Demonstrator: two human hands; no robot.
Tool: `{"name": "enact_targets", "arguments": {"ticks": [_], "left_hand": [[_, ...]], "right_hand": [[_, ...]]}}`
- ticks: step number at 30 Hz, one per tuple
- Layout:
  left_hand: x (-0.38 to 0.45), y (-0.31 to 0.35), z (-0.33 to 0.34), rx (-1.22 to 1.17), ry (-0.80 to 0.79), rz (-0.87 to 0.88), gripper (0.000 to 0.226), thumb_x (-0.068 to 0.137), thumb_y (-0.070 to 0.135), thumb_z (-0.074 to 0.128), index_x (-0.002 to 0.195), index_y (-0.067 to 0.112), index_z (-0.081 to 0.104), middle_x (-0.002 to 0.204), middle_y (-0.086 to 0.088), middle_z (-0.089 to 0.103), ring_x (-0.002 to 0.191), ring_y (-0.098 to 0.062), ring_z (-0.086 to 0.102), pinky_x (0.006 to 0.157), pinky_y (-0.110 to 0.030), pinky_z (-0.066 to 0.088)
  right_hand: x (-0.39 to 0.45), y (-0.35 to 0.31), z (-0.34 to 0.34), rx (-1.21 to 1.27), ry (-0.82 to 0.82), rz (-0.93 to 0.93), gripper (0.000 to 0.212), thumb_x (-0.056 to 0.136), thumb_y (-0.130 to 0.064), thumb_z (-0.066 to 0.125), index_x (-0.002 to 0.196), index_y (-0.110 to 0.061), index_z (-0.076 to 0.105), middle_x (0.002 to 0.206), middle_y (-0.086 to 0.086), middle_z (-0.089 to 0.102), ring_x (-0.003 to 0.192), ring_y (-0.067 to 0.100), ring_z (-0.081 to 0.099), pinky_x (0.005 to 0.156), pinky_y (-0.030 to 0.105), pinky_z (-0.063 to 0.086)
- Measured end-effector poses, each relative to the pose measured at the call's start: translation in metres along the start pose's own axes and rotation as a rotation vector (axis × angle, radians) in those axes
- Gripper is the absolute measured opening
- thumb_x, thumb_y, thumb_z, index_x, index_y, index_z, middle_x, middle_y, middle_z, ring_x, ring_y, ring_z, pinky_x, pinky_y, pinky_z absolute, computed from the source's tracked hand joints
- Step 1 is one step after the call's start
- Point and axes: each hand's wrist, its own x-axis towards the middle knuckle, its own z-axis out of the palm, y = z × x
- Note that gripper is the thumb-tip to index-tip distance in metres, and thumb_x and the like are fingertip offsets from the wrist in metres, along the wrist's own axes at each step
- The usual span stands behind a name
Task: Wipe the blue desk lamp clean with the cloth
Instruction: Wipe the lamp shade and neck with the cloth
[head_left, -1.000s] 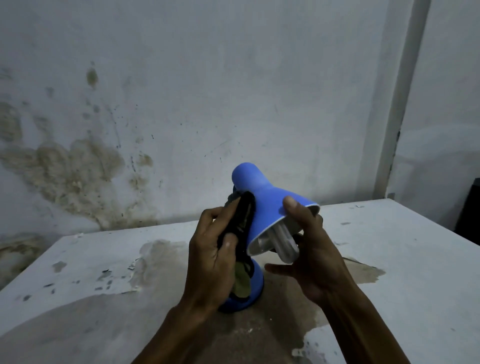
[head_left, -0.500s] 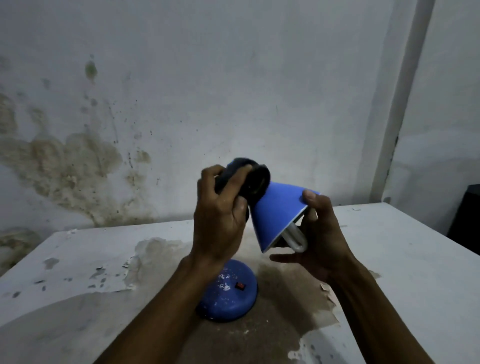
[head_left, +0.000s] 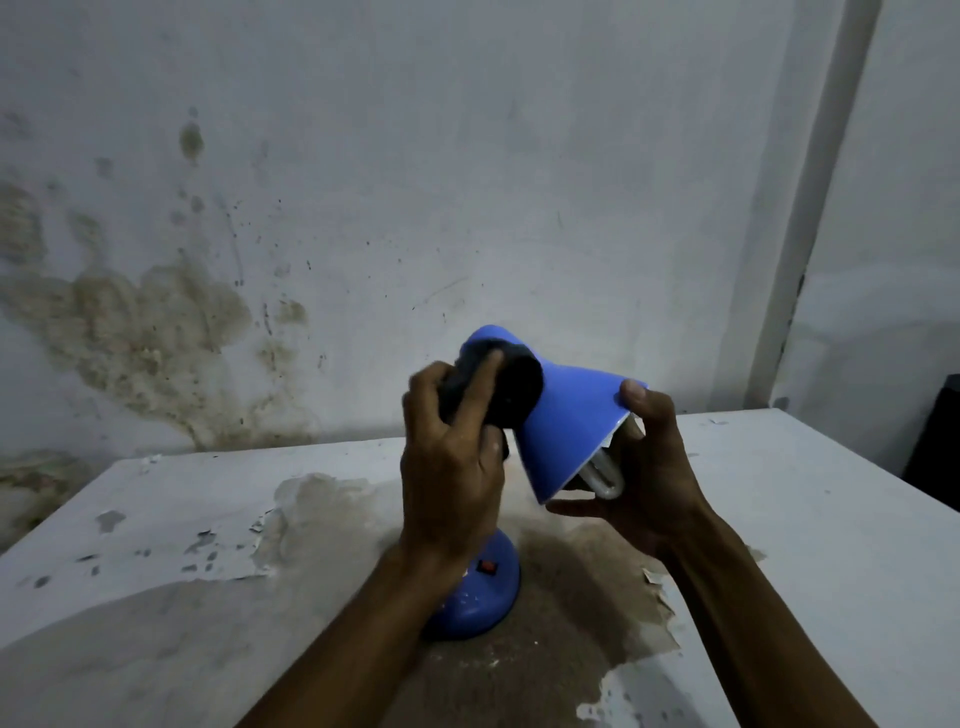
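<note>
The blue desk lamp stands on the table, its cone shade (head_left: 566, 421) tilted toward the right and its round base (head_left: 480, 603) with a red switch below my wrists. A white bulb (head_left: 602, 475) shows inside the shade's mouth. My left hand (head_left: 449, 467) grips a dark cloth (head_left: 511, 392) and presses it against the narrow top of the shade. My right hand (head_left: 647, 467) holds the shade's rim, thumb on the outside and fingers under the opening. The lamp's neck is hidden behind my left hand.
The white table (head_left: 805, 519) has peeling paint and a large brown worn patch around the lamp. A stained wall rises right behind it. A dark object (head_left: 940, 441) stands past the table's right edge.
My left hand rose with the cloth from the lamp's neck to the top of the shade, uncovering the base. The shade has tilted a little; my right hand kept its hold on the rim.
</note>
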Motion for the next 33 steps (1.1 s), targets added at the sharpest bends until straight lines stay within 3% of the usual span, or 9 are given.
{"name": "enact_targets", "arguments": {"ticks": [5,11,14,16,18,21,24,27,33], "left_hand": [[0.039,-0.008,0.002,-0.095,0.051,-0.436,0.051,0.09,0.005,0.039,0.137,0.02,0.053,0.109,-0.007,0.041,0.1,-0.024,0.051,0.083,-0.022,0.04],[-0.008,0.015,0.0,-0.011,0.043,-0.32,0.044,0.089,0.016,0.04,0.131,0.013,0.056,0.112,-0.004,0.043,0.096,-0.021,0.053,0.069,-0.021,0.043],[0.013,0.002,-0.006,0.119,-0.041,-0.481,0.022,0.087,0.017,0.044,0.094,0.02,0.064,0.101,-0.007,0.052,0.09,-0.024,0.05,0.06,-0.027,0.034],[0.041,-0.014,-0.013,-0.027,-0.184,-0.701,0.016,0.077,0.021,0.042,0.065,0.02,0.052,0.079,-0.009,0.056,0.073,-0.028,0.048,0.059,-0.031,0.032],[0.06,-0.02,-0.021,-0.24,-0.291,-0.832,0.015,0.072,0.018,0.043,0.062,0.014,0.054,0.065,-0.007,0.055,0.064,-0.024,0.046,0.059,-0.034,0.033],[0.054,-0.007,-0.028,-0.02,-0.334,-0.667,0.018,0.082,0.016,0.043,0.071,0.011,0.056,0.078,-0.005,0.056,0.071,-0.025,0.05,0.06,-0.033,0.035],[0.019,0.011,-0.033,0.252,-0.148,-0.402,0.022,0.09,0.016,0.045,0.102,0.016,0.063,0.103,-0.004,0.046,0.091,-0.021,0.046,0.064,-0.032,0.033],[0.001,0.019,-0.032,0.323,-0.085,-0.253,0.031,0.087,0.014,0.051,0.114,0.016,0.065,0.106,-0.006,0.049,0.089,-0.016,0.042,0.061,-0.028,0.033],[0.039,-0.011,-0.033,-0.122,-0.153,-0.654,0.019,0.072,0.025,0.04,0.061,0.011,0.047,0.065,-0.009,0.054,0.063,-0.029,0.048,0.056,-0.033,0.034]], "right_hand": [[0.001,0.0,0.0,-0.014,0.02,-0.009,0.119,0.027,-0.08,0.076,0.132,-0.028,0.058,0.096,0.01,0.076,0.081,0.034,0.073,0.095,0.067,0.045],[-0.001,0.001,-0.002,0.006,0.002,0.001,0.112,0.033,-0.076,0.076,0.132,-0.026,0.057,0.095,0.009,0.074,0.079,0.031,0.07,0.094,0.065,0.046],[-0.001,-0.001,-0.001,-0.011,-0.009,0.015,0.115,0.031,-0.077,0.076,0.132,-0.028,0.057,0.097,0.01,0.074,0.081,0.032,0.07,0.094,0.065,0.046],[-0.001,-0.002,-0.001,-0.016,-0.019,0.016,0.117,0.028,-0.079,0.076,0.132,-0.028,0.058,0.098,0.01,0.075,0.082,0.033,0.07,0.094,0.065,0.046],[-0.002,-0.001,-0.001,-0.014,-0.013,0.016,0.119,0.026,-0.079,0.076,0.131,-0.028,0.058,0.099,0.01,0.076,0.084,0.033,0.07,0.095,0.067,0.045],[-0.001,0.0,0.0,0.001,0.011,0.007,0.121,0.023,-0.079,0.077,0.131,-0.026,0.058,0.097,0.008,0.076,0.079,0.029,0.071,0.09,0.066,0.048],[0.0,0.001,0.004,0.011,0.028,0.003,0.124,0.021,-0.079,0.076,0.131,-0.026,0.058,0.101,0.009,0.075,0.081,0.028,0.072,0.084,0.062,0.052],[0.002,0.0,0.006,-0.009,0.018,0.003,0.122,0.02,-0.08,0.076,0.129,-0.029,0.059,0.097,0.007,0.077,0.084,0.031,0.071,0.089,0.065,0.049],[0.0,-0.005,0.006,-0.082,-0.031,0.015,0.109,0.024,-0.08,0.074,0.121,-0.032,0.064,0.093,0.006,0.078,0.082,0.031,0.072,0.091,0.064,0.049]]}}
